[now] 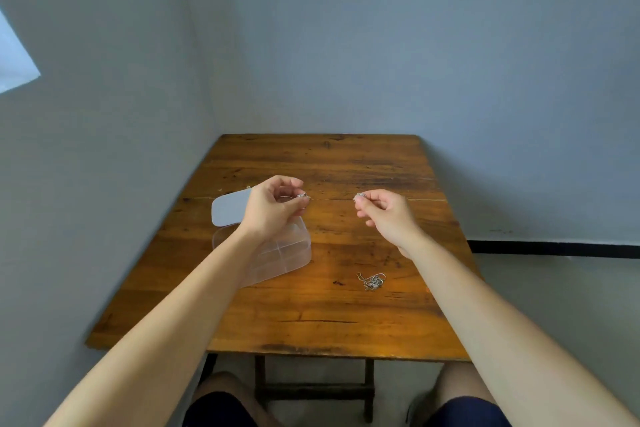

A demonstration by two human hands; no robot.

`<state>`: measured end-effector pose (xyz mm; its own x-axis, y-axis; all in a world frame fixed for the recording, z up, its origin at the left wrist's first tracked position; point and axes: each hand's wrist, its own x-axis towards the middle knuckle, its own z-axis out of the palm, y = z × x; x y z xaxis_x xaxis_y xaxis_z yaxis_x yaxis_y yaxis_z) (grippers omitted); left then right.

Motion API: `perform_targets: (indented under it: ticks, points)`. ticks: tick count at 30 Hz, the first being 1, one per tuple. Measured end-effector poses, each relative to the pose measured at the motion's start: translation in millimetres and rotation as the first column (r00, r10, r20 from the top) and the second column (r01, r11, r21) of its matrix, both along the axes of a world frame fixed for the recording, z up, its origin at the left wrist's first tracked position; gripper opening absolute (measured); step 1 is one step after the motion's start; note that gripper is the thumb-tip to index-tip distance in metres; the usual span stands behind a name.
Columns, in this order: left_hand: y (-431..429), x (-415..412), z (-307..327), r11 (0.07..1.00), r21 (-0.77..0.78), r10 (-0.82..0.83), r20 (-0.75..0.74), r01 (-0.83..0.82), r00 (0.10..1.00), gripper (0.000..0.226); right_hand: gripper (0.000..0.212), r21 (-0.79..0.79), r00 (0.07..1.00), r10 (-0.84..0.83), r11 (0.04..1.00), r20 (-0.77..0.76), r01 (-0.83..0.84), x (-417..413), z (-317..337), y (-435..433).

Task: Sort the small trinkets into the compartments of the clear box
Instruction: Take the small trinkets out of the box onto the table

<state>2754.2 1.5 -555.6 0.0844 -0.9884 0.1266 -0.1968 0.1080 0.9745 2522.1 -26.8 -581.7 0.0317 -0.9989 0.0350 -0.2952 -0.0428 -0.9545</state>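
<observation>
Head view: silvery trinkets (371, 281) beside clear compartmented box (277, 258).

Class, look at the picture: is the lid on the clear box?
No: the lid lies flat on the wooden table just beyond the clear box, whose open compartments show from above.

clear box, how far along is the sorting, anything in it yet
Done: the clear box is open on the table, its lid lying behind it; no trinkets show in the visible compartments, though the left arm hides part. In hand: the left hand and right hand each pinch a small silver piece. Left: those pieces and the tangled silver pile.
</observation>
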Motion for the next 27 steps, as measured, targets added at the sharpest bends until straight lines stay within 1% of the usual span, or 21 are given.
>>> perform_targets:
  ticks: [2, 4, 6, 9, 11, 13, 14, 16, 17, 19, 22, 27]
  points:
    - [-13, -23, 2, 0.998, -0.028, -0.052, 0.016, 0.052, 0.999, 0.021, 0.022, -0.009, 0.999, -0.044, 0.999, -0.013, 0.043, -19, 3, -3]
    - [-26, -44, -2, 0.995, -0.032, -0.089, 0.024, 0.089, 0.996, 0.020, 0.022, -0.020, 0.994, -0.087, 0.996, -0.060, 0.086, -39, 2, -3]
    - [-37, -64, -12, 0.994, -0.018, -0.105, 0.045, 0.106, 0.993, 0.021, 0.023, -0.027, 0.979, -0.134, 0.991, -0.156, 0.132, -58, -4, -1]
    - [-46, -92, -33, 0.991, 0.020, -0.130, 0.058, 0.129, 0.990, 0.022, 0.020, -0.065, 0.916, -0.201, 0.980, -0.348, 0.190, -82, -25, 4]
    - [-48, -108, -52, 0.987, 0.064, -0.153, 0.067, 0.149, 0.986, 0.023, 0.019, -0.085, 0.880, -0.229, 0.973, -0.416, 0.213, -93, -47, 8]
    - [-48, -119, -76, 0.981, 0.113, -0.173, 0.126, 0.159, 0.977, 0.024, 0.015, -0.124, 0.857, -0.270, 0.963, -0.439, 0.239, -102, -71, 13]
    - [-47, -122, -88, 0.980, 0.114, -0.180, 0.194, 0.160, 0.964, 0.023, 0.013, -0.155, 0.847, -0.295, 0.955, -0.443, 0.251, -104, -81, 16]
    - [-44, -125, -106, 0.987, 0.055, -0.160, 0.360, 0.151, 0.919, 0.024, 0.012, -0.212, 0.829, -0.331, 0.942, -0.450, 0.261, -105, -89, 19]
    - [-42, -126, -111, 0.990, 0.015, -0.132, 0.409, 0.138, 0.903, 0.024, 0.013, -0.221, 0.826, -0.335, 0.940, -0.452, 0.260, -105, -90, 18]
    - [-41, -127, -117, 0.992, -0.042, -0.088, 0.452, 0.120, 0.888, 0.024, 0.015, -0.226, 0.826, -0.338, 0.938, -0.450, 0.261, -104, -90, 17]
    - [-42, -127, -120, 0.988, -0.091, -0.067, 0.480, 0.125, 0.875, 0.023, 0.019, -0.233, 0.833, -0.328, 0.941, -0.446, 0.246, -105, -92, 15]
    - [-43, -127, -117, 0.989, -0.071, -0.078, 0.503, 0.131, 0.861, 0.026, 0.023, -0.242, 0.827, -0.329, 0.940, -0.457, 0.240, -104, -91, 15]
